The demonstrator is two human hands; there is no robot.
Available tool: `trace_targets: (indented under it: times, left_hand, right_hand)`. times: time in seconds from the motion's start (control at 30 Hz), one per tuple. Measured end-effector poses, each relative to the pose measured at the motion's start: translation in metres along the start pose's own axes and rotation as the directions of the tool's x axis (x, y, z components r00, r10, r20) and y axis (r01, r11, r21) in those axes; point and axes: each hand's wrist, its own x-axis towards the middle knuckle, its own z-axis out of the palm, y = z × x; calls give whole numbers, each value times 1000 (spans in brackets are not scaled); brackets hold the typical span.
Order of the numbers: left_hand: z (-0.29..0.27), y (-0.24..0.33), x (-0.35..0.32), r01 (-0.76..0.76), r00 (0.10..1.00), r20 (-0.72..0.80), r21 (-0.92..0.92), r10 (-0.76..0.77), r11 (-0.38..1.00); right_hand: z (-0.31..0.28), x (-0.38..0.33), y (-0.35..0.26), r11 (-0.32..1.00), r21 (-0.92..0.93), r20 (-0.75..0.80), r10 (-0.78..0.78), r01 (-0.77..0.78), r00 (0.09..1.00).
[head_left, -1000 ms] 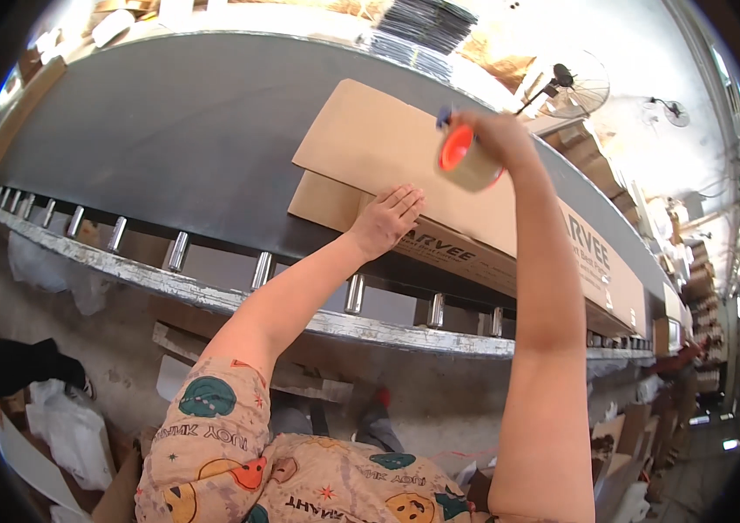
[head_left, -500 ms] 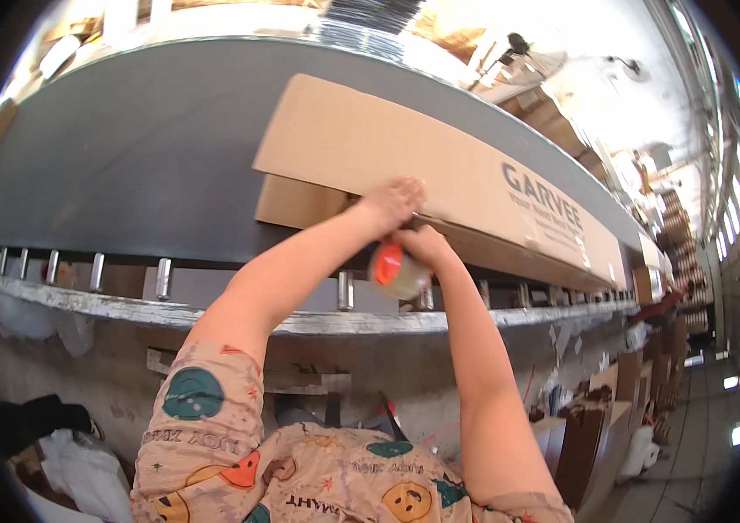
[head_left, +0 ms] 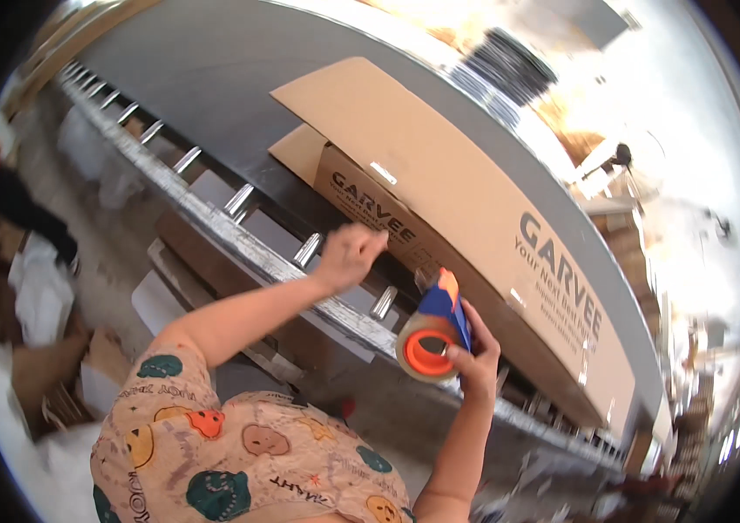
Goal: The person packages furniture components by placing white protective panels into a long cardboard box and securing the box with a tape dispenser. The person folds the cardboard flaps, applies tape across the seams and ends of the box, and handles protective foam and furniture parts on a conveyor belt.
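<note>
A long brown cardboard box (head_left: 466,166) lies slantwise on the grey conveyor. Its left end flaps stand apart, and a small shiny piece of tape sits on the top near that end. My right hand (head_left: 479,353) grips a blue and orange tape dispenser (head_left: 441,318) with a roll of tape, close to the near side of the box. Over the rollers, my left hand (head_left: 351,257) hovers with curled fingers, apart from the box's near side; nothing shows in it, and it is slightly blurred.
The conveyor's metal edge rail (head_left: 213,222) runs in front of me, with short rollers (head_left: 239,200) beside the belt (head_left: 187,52). A dark stack of sheets (head_left: 509,65) stands beyond the belt. Cardboard and white plastic bags (head_left: 39,288) lie below left.
My hands have come apart: the left has drawn back from the box, and the right has lowered the tape dispenser to the near right. The view has turned, showing more of the box's near side.
</note>
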Motion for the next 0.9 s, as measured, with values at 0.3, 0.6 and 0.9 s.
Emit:
trace_targets:
  times: [0.3,0.6,0.9]
  left_hand:
    - [76,118,-96,485,855,286,-734,-432,475]
    - [88,88,-70,-84,930,-363,-83,48,993]
    - [-63,-14,80,14,392,-665,695,636,719]
  right_hand:
    - [-60,-35,-44,553,-620,397,-390,557,831]
    - [-68,-9,-57,111,-683,653,-350,722,671]
    - [50,112,-77,-7,-709,682,-262,706,682]
